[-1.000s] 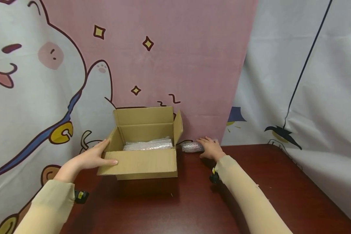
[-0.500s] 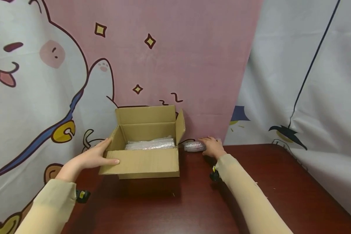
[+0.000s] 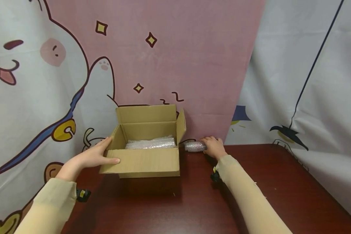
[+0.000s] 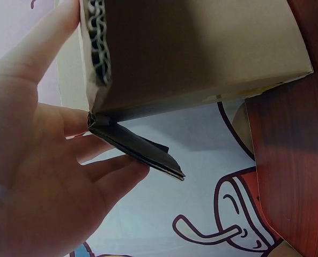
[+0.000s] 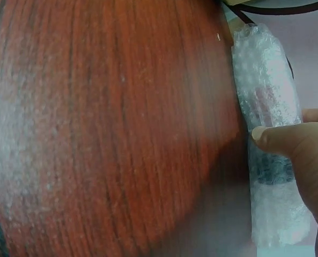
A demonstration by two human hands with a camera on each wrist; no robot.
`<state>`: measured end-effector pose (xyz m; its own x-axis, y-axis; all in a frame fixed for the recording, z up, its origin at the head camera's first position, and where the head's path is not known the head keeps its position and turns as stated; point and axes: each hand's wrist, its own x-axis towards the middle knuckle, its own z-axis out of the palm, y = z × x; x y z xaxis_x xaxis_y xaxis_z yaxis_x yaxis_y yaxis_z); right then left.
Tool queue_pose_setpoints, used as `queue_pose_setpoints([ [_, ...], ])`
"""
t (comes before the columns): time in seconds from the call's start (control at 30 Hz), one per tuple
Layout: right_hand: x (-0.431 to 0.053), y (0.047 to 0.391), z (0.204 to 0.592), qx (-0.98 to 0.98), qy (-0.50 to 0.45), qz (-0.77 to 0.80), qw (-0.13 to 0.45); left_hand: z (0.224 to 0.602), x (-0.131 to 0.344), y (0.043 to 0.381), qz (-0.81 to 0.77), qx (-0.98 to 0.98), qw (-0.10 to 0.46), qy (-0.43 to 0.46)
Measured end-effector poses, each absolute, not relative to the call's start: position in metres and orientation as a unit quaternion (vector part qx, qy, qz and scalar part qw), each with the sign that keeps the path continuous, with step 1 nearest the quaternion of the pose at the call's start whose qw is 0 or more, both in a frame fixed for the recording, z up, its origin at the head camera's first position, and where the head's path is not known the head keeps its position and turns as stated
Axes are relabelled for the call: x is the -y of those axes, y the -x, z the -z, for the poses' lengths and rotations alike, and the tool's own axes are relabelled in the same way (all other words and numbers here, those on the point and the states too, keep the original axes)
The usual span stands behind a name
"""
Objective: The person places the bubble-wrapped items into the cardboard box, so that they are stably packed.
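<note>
An open cardboard box (image 3: 146, 161) stands at the back of the table, left of centre in the head view. At its left front corner my left hand (image 3: 89, 158) grips it, thumb over the front flap and fingers behind the side flap (image 4: 140, 147). Bubble-wrapped contents (image 3: 152, 143) lie inside. To the right of the box, a long bubble-wrapped bundle (image 3: 195, 146) lies along the table's back edge. My right hand (image 3: 214, 148) grips that bundle, its thumb on the near side in the right wrist view and a finger showing on the far side. Something dark shows through the bubble wrap.
The dark red wooden table (image 3: 199, 201) runs up to a printed cloth backdrop (image 3: 201, 65) behind the box and bundle. More white cloth (image 3: 324, 97) hangs along the right side. The box's right flap (image 3: 180, 126) sticks up toward the bundle.
My right hand's fingers have drawn in closer around the bubble-wrapped bundle. The left hand stays on the box, and the whole head view has shifted slightly.
</note>
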<state>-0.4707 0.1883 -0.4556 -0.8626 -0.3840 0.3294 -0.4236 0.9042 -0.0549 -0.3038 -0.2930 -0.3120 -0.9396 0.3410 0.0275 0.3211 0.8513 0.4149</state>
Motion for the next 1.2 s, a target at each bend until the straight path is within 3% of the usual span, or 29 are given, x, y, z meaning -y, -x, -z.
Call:
queue_pose_setpoints([
  [0.47, -0.201, 0.466, 0.442, 0.96, -0.223, -0.064, 0.154, 0.311, 0.294, 0.302, -0.204, -0.962, 0.017, -0.179],
  [1.2, -0.24, 0.427, 0.36, 0.953, -0.251, -0.125, 0.119, 0.312, 0.293, 0.302, -0.211, -0.959, 0.017, -0.188],
])
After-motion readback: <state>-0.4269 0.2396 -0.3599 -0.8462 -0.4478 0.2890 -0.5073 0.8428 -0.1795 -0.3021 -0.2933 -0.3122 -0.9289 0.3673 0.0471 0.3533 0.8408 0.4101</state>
